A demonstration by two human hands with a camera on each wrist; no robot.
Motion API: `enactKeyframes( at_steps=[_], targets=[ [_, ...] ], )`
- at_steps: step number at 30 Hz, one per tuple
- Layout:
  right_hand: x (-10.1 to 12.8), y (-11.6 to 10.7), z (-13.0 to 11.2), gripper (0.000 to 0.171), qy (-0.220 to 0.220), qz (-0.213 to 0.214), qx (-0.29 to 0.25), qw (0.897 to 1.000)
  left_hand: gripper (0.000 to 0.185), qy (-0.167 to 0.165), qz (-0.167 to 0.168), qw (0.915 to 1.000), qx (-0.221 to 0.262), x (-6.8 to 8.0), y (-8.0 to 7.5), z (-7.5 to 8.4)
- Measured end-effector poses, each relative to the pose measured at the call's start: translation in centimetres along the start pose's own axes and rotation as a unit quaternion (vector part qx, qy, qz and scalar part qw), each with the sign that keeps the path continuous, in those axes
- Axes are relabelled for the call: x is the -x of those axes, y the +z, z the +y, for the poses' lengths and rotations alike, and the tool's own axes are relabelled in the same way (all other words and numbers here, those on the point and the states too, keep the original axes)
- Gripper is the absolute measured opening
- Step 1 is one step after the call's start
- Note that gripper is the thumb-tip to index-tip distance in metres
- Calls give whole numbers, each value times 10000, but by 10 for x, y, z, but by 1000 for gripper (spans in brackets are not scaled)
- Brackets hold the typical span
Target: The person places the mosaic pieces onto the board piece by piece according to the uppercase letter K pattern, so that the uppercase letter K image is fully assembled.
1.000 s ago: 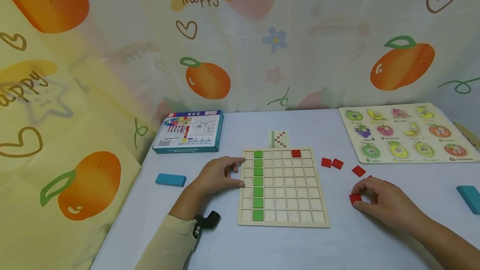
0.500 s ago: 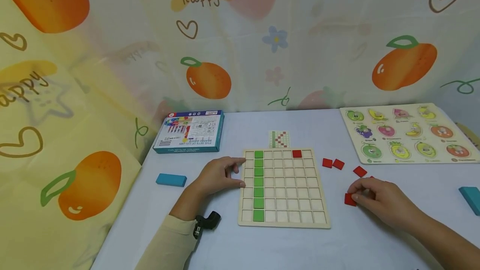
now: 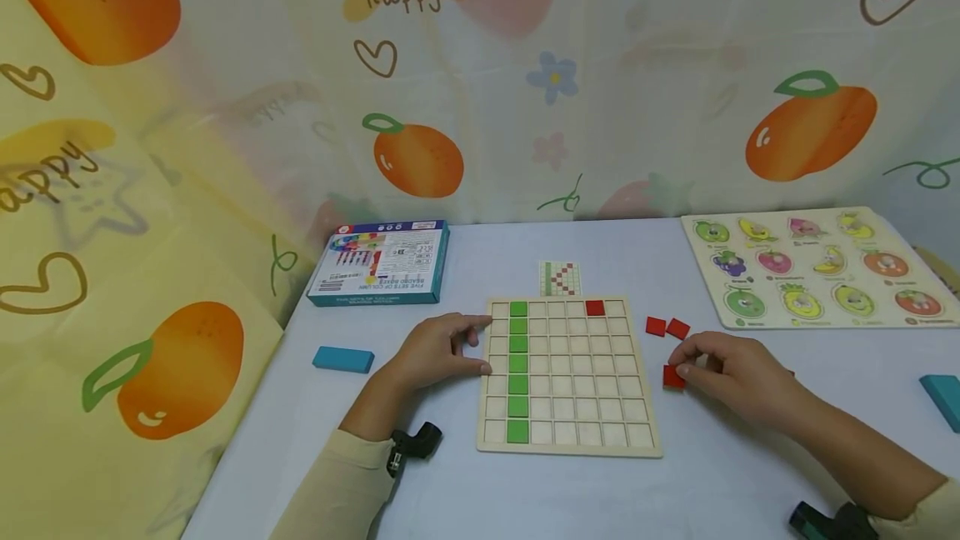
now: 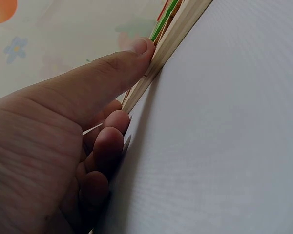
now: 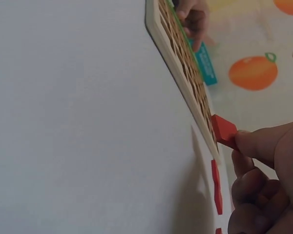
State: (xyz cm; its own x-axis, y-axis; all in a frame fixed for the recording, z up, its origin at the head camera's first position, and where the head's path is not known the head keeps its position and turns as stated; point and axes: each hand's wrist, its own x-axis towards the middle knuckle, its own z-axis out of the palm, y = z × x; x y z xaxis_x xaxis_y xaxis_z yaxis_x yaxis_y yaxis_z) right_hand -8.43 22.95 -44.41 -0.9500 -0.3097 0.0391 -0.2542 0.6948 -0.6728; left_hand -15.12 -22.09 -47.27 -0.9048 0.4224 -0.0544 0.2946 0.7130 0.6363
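A wooden grid board (image 3: 568,452) lies on the table, with a column of green tiles (image 3: 518,363) and one red tile (image 3: 595,307) in its top row. My left hand (image 3: 433,348) rests at the board's left side, index finger and thumb spread apart and touching its edge. In the left wrist view the thumb (image 4: 112,73) lies against the wooden rim. Between thumb and index finger, my right hand (image 3: 738,377) pinches a red square tile (image 3: 673,377), held above the table just right of the board. Two loose red tiles (image 3: 667,327) lie beyond it.
A small pattern card (image 3: 559,278) lies behind the board. A blue box (image 3: 378,265) is at back left and a fruit picture board (image 3: 821,269) at back right. Blue blocks lie left (image 3: 342,359) and right (image 3: 942,401). My right forearm covers part of the table.
My right hand has moved left and away from me with the red tile, closer to the board's right edge. The left hand has stayed at the board's left edge.
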Motion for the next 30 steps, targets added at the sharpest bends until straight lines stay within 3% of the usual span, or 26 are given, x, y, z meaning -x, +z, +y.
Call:
enactKeyframes(
  at_steps=[30],
  targets=[
    [-95,41,-32,9,-330,-280,-475,9979,76,-43,16,9999,-91,1,-1,5]
  ],
)
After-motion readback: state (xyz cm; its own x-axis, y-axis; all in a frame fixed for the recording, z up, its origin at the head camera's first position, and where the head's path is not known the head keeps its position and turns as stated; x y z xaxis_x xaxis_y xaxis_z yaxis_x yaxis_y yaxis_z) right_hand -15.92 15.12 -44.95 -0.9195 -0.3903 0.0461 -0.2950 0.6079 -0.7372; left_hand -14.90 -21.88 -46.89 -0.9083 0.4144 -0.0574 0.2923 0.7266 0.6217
